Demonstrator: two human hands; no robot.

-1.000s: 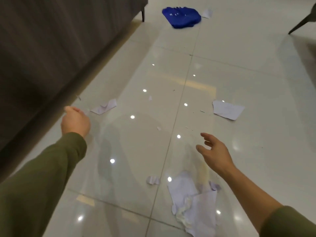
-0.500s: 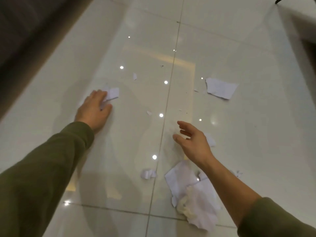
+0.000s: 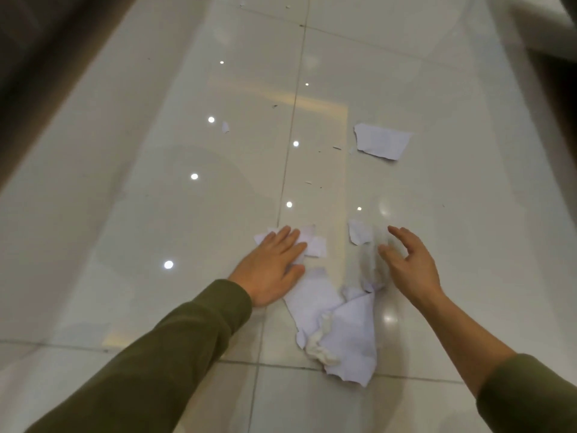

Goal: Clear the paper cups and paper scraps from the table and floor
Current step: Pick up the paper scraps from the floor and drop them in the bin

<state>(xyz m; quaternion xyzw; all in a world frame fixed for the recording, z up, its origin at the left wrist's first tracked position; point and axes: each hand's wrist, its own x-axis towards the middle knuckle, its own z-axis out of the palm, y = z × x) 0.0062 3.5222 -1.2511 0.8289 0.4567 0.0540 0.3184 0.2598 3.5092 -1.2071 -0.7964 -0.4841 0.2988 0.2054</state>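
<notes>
A glossy pale tiled floor (image 3: pixel 156 214) fills the view, with dark furniture (image 3: pixel 37 73) along its edge at ten o'clock; no tabletop or paper cups show here. The step in hand looks like herding loose scraps together on the floor before lifting them. The left hand (image 3: pixel 271 270) lies flat, its grip wide with straight fingers pressing down on a few small scraps (image 3: pixel 315 245) just at twelve o'clock of the main pile of paper (image 3: pixel 343 326). That pile sits between the two forearms, with a crumpled tissue (image 3: pixel 321 348) on its six o'clock side. The right hand (image 3: pixel 409 267) hovers at three o'clock of the left, its grip loosely half-curled and holding nothing that I can make out; a torn scrap (image 3: pixel 359 234) lies just beside its fingertips, and the patch below that is too blurred to read. A larger torn sheet (image 3: pixel 382 140) rests well apart at one o'clock, and a tiny bit (image 3: pixel 225 127) at eleven o'clock. The next move probably calls for sliding the pressed scraps toward six o'clock into the pile while the right hand draws its scrap in, then closing both hands around the heap. Flat paper on slick tile may resist pinching, so lifting an edge first would help. The far sheet and the tiny bit will need separate reaches.
</notes>
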